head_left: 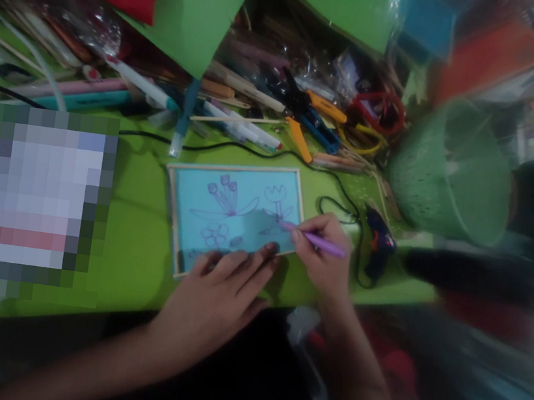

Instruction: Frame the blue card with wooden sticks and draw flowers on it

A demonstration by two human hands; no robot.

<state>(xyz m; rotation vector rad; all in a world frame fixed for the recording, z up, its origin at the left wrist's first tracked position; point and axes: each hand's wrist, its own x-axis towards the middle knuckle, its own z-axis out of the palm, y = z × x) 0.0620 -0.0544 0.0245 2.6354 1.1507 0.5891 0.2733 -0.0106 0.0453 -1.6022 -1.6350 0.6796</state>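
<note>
A light blue card in a pale wooden frame (244, 187) lies on the green table (132, 254), with purple flowers drawn on it. My left hand (218, 295) rests flat on the card's near edge, fingers spread over the lower corner. My right hand (321, 253) holds a purple marker (318, 239), its tip touching the card at the right side near a drawn flower.
A heap of markers, pens, sticks and orange-handled pliers (307, 117) lies behind the card. A glue gun (380, 238) with a black cable sits right of it. A green mesh basket (448, 171) lies tipped at right. Green and red paper sheets (193, 13) hang above.
</note>
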